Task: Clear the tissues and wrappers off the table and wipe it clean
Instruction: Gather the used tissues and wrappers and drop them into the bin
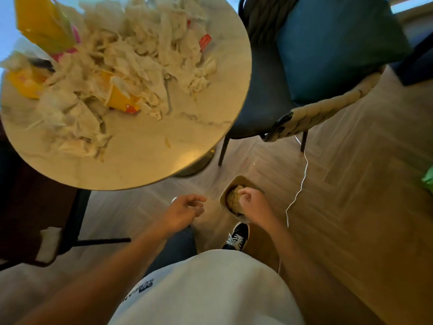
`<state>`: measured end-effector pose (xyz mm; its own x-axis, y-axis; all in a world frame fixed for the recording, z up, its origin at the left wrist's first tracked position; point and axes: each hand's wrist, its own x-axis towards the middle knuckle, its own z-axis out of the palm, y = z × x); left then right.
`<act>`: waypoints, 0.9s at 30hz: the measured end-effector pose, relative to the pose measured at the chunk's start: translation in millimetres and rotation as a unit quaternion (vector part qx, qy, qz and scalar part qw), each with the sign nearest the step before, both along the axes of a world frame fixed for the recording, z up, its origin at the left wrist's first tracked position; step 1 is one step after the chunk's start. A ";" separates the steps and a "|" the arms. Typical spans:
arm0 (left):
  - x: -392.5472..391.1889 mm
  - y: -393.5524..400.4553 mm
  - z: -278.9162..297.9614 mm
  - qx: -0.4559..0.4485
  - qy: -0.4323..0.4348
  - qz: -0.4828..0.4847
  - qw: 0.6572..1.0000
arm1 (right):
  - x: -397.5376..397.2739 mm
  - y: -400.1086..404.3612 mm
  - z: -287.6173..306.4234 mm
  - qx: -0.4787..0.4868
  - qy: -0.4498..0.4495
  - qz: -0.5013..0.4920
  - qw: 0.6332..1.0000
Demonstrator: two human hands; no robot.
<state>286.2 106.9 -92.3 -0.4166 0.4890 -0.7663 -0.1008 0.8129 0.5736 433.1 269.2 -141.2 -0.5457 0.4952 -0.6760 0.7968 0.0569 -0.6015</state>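
Right hand: while it hangs low over the floor, the right hand [251, 199] has its fingers [246, 193] curled tight, seemingly pinching a crumpled pale tissue wad [233, 199]; the blur leaves the grip uncertain.
Small tan rectangular bin: the bin [225, 194] stands on the wooden floor [351, 184] directly under those curled fingers, with the wad inside its rim.
Left hand: the left hand [186, 206] hovers just beside the bin, fingers loosely spread and bent, holding nothing.
Round pale marble surface: the surface [145, 160] lies well beyond both sets of fingers, up and to the left.
Heap of white tissues: the tissues [131, 57] cover most of the surface, far from the fingers.
Yellow and red wrappers: the wrappers [121, 99] lie mixed into the heap.
Dark chair with teal cushion: the chair [264, 95] stands beyond the right fingers, beside the surface.
White cable: the cable [302, 181] trails on the floor just right of the right hand.
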 end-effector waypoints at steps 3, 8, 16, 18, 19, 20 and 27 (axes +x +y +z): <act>-23.2 -20.9 17.3 0.031 0.013 0.019 0.999 | -26.3 -10.9 21.1 0.040 0.004 0.057 0.998; -74.8 -51.9 43.6 0.088 0.033 0.076 0.993 | -89.2 -29.0 65.7 0.105 0.034 0.172 0.979; -155.0 -96.6 56.9 0.142 0.104 0.112 0.978 | -217.6 -50.8 81.1 0.208 0.103 0.252 0.940; -172.6 -107.2 55.7 0.135 0.153 0.110 0.973 | -244.0 -51.1 81.5 0.244 0.089 0.258 0.931; -181.4 -112.1 55.3 0.121 0.187 0.108 0.969 | -256.6 -49.0 81.4 0.262 0.077 0.261 0.926; -191.1 -116.4 53.7 0.105 0.224 0.106 0.963 | -268.3 -46.2 81.8 0.277 0.063 0.264 0.922; -249.1 -147.1 35.4 0.043 0.312 0.050 0.948 | -315.8 -39.3 80.3 0.296 -0.008 0.294 0.909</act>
<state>37.1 -40.2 -56.9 -0.8234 0.4725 -0.3141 0.2053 0.7642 0.6114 117.3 230.0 -60.9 -0.8259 0.4011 -0.3964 0.5329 0.7849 -0.3161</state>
